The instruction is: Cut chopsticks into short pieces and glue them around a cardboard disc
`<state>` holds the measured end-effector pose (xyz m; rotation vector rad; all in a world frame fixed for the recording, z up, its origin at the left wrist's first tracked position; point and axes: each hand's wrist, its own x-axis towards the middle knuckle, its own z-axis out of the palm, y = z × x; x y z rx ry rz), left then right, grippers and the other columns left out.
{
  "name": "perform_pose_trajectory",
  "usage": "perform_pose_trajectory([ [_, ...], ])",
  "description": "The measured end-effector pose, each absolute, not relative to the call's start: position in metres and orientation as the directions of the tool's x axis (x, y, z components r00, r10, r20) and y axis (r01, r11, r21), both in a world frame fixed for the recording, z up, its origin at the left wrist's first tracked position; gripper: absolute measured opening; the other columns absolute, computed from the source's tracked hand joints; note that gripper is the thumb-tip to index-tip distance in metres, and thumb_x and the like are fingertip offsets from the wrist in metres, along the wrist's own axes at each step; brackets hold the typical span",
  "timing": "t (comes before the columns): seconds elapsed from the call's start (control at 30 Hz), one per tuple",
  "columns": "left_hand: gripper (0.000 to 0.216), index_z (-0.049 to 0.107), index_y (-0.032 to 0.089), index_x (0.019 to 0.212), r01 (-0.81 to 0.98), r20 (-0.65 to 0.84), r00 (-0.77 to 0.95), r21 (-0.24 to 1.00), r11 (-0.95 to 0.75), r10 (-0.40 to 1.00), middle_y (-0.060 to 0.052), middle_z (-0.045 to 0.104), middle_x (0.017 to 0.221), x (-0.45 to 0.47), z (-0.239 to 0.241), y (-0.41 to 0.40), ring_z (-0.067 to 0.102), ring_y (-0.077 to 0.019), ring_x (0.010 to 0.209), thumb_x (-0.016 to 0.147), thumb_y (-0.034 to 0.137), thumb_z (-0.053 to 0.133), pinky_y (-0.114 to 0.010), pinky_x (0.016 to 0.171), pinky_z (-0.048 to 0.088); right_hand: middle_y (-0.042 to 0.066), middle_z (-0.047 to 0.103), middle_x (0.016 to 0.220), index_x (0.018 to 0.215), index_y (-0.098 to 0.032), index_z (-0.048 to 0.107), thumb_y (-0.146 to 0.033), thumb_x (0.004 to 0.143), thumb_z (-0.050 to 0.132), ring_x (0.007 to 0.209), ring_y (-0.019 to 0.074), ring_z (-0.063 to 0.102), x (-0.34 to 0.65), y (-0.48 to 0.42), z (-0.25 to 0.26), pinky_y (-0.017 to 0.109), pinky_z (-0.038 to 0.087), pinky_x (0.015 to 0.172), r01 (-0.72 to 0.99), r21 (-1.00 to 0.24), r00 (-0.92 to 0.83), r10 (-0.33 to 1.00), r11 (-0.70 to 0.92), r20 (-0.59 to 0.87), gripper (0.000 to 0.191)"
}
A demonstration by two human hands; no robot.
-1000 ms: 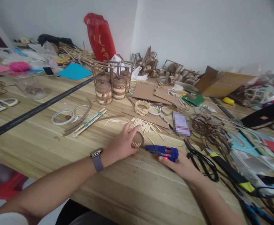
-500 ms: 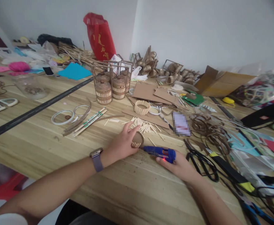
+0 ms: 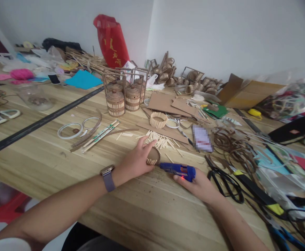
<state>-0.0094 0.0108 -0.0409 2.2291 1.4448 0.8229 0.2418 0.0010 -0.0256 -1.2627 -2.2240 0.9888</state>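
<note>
My left hand (image 3: 138,157), with a watch on its wrist, is closed around the left side of a small round cardboard basket (image 3: 153,156) edged with short wooden sticks. Its thumb lies at the near rim and its fingers reach toward the far rim, partly hiding the basket. In my right hand (image 3: 202,184) is a blue hot glue gun (image 3: 178,169) with a red light glowing on it. The gun's nozzle points left, close to the near right of the basket's wall; I cannot tell whether it touches. Just beyond the basket lies a pile of short wooden sticks (image 3: 161,140).
A second stick ring (image 3: 158,120) stands behind the pile, by cardboard sheets (image 3: 165,103). Lidded baskets with tall handles (image 3: 116,103) are further back. Black-handled scissors (image 3: 225,183), a cutter knife (image 3: 257,191) and brown strips (image 3: 233,148) lie right. Tape rolls (image 3: 63,136) lie left.
</note>
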Motion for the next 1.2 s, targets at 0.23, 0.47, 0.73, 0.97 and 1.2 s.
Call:
perform_pose_trajectory([
  [0.23, 0.087, 0.033, 0.026, 0.142, 0.708, 0.261, 0.311, 0.577, -0.406, 0.914, -0.014, 0.022, 0.150, -0.009, -0.038, 0.011, 0.053, -0.0316, 0.117, 0.066, 0.020, 0.076, -0.045, 0.095, 0.051, 0.007, 0.075, 0.093, 0.097, -0.017, 0.069, -0.042, 0.085, 0.057, 0.084, 0.0229, 0.069, 0.241, 0.001, -0.024, 0.032, 0.056, 0.077, 0.575, -0.743, -0.519, 0.855, 0.344, -0.006, 0.030],
  [0.47, 0.088, 0.032, 0.028, 0.142, 0.681, 0.264, 0.311, 0.608, -0.408, 0.913, -0.012, 0.020, 0.150, -0.010, -0.039, 0.011, 0.052, -0.0320, 0.120, 0.067, 0.018, 0.075, -0.047, 0.097, 0.049, 0.007, 0.076, 0.093, 0.096, -0.017, 0.069, -0.042, 0.085, 0.057, 0.083, 0.0235, 0.070, 0.240, 0.000, -0.022, 0.033, 0.056, 0.078, 0.591, -0.731, -0.500, 0.866, 0.340, -0.001, 0.030],
  [0.73, 0.087, 0.032, 0.027, 0.142, 0.682, 0.264, 0.315, 0.606, -0.410, 0.912, -0.013, 0.020, 0.150, -0.010, -0.038, 0.011, 0.050, -0.0331, 0.122, 0.067, 0.019, 0.075, -0.047, 0.098, 0.048, 0.008, 0.076, 0.093, 0.095, -0.017, 0.069, -0.044, 0.084, 0.057, 0.083, 0.0252, 0.069, 0.238, -0.001, -0.020, 0.035, 0.056, 0.077, 0.605, -0.726, -0.487, 0.873, 0.327, -0.013, 0.031],
  [0.97, 0.085, 0.033, 0.025, 0.142, 0.696, 0.244, 0.322, 0.594, -0.404, 0.915, -0.015, 0.021, 0.150, -0.009, -0.034, 0.009, 0.051, -0.0334, 0.121, 0.068, 0.019, 0.074, -0.047, 0.096, 0.049, 0.009, 0.074, 0.092, 0.094, -0.018, 0.069, -0.051, 0.081, 0.059, 0.084, 0.0265, 0.067, 0.237, 0.000, -0.020, 0.038, 0.055, 0.079, 0.600, -0.762, -0.345, 0.938, 0.245, 0.030, 0.037],
  [1.2, 0.085, 0.032, 0.027, 0.142, 0.684, 0.250, 0.327, 0.603, -0.410, 0.911, -0.015, 0.021, 0.150, -0.010, -0.036, 0.009, 0.052, -0.0329, 0.120, 0.069, 0.019, 0.075, -0.048, 0.096, 0.049, 0.003, 0.064, 0.066, 0.080, -0.018, 0.057, -0.073, 0.071, 0.059, 0.050, 0.0126, 0.052, 0.243, -0.003, -0.007, 0.025, 0.044, 0.047, 0.449, -0.890, -0.466, 0.827, -0.085, -0.314, 0.056],
])
